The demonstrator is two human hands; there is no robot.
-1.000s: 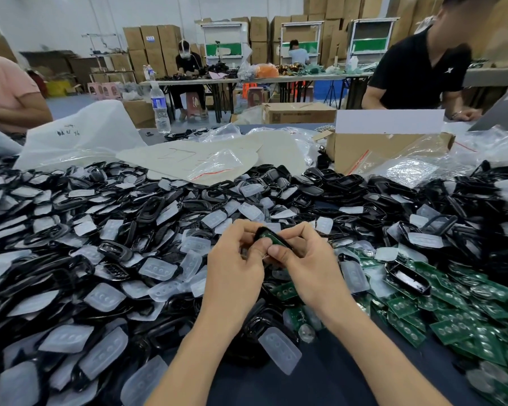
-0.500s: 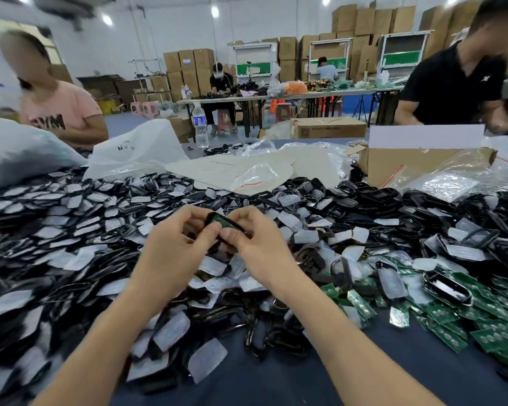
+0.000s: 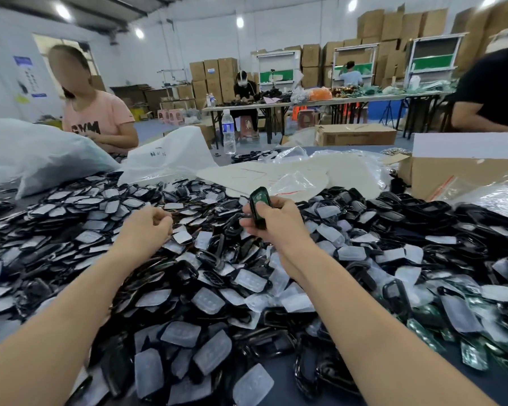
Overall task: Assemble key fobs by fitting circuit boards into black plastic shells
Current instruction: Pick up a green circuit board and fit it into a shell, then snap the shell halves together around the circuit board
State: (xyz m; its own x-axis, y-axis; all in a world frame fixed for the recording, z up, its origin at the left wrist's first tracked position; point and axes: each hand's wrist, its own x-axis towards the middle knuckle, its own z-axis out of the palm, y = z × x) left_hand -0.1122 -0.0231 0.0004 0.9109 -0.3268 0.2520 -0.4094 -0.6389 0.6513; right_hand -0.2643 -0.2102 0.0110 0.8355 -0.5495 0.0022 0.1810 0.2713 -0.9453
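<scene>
The counter [image 3: 276, 388] is buried almost edge to edge under a heap of black shells [image 3: 79, 235] with translucent button pads [image 3: 208, 300] mixed in. That heap looks like the chief hazard. Anything dropped into it would look like every unfinished piece around it and could well be lost or sorted wrongly. Loose green circuit boards [image 3: 472, 354] lie low on the right, half under shells. A forearm dragged across them might scratch them or push them off the near edge.

The left hand [image 3: 145, 230] hovers above the heap with its fingers loosely curled. I can see nothing in them. The right hand [image 3: 279, 224] alone grips the key fob [image 3: 255, 200], fingers and thumb wrapped round its lower half. It holds the fob upright above the shells, near the middle of the counter. The green board [image 3: 261, 198] shows in the open face of the fob. I cannot tell from here whether that board is fully seated. If it is not, a one-handed squeeze or a careless toss could spring it loose. With only the lower half gripped, the fob could also tip out of the fingers.

Half a second ago both hands were together, pinching this fob between their fingertips. Since then the left hand has let go and swung away to the left, well apart from the right. The right hand has turned the fob up on end. The view has also lifted, so more of the room shows now.
</scene>
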